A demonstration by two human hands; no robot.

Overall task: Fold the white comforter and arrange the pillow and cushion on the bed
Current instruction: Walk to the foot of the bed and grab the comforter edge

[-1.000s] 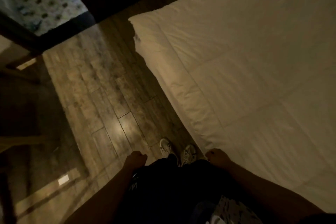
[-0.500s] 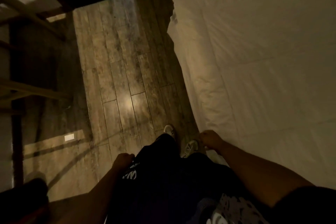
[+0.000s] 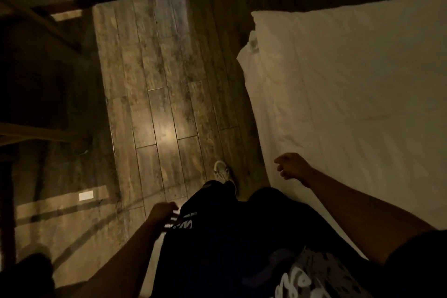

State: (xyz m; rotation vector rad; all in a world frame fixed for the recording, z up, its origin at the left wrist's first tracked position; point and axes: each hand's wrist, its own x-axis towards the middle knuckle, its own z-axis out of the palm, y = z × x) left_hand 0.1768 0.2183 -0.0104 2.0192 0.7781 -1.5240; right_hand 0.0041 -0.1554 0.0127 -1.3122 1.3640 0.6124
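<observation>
Since the earlier frame the view had swung further left along the floor, and the right hand [image 3: 291, 169] had lifted off the side of the bed, where it had been down at the hanging edge of the comforter, to hang in the air just beside that edge. Its fingers were loosely curled and closed on nothing, so the cloth was no longer pinched. The left hand [image 3: 162, 210] had stayed low by the person's dark trousers [image 3: 232, 237], fingers slightly spread and empty, as a hand swings in walking. The white comforter [image 3: 362, 94] lay spread flat over the bed, its quilted seams running straight, its near side draped down toward the wooden floor [image 3: 157, 94]; the far corner [image 3: 251, 41] looked a little rumpled where the layers met. It seemed smoothed out rather than folded, which would explain the hand having run along the edge before letting go. One light shoe [image 3: 221, 172] pointed forward along the gap between the bed and the dark furniture [image 3: 36, 80] on the left, so the person appeared to be stepping along the bedside toward that far corner, probably to take hold there for a fold. Neither the pillow nor the cushion was in view, and the room was dim, so finer creases could not be made out.
</observation>
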